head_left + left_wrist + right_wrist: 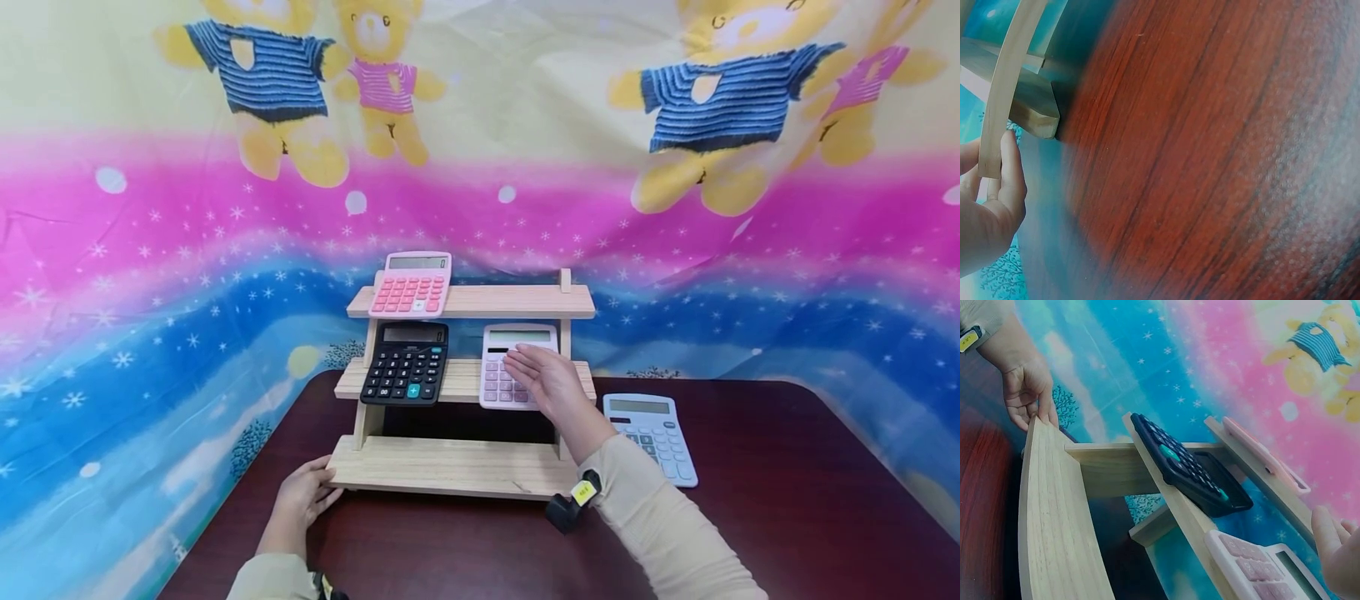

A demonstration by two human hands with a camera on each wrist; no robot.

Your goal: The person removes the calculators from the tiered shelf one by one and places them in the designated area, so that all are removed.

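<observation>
My left hand (300, 497) pinches the left end of the bottom board of a wooden tiered shelf (450, 467); in the left wrist view, thumb and fingers (1013, 181) lie on either side of the board. On the middle tier, a pale pink calculator (498, 379) leans at the right. My right hand (551, 383) is in front of it, fingers extended, holding nothing; whether it touches the calculator I cannot tell. Left of it on the same tier leans a black calculator (405, 367). A pink calculator (411, 287) stands on the top tier's left.
A light blue calculator (660, 417) lies on the dark red-brown table (787, 467) right of the shelf, partly behind my right forearm. Behind hangs a colourful cloth (510, 217) printed with bears and snowflakes.
</observation>
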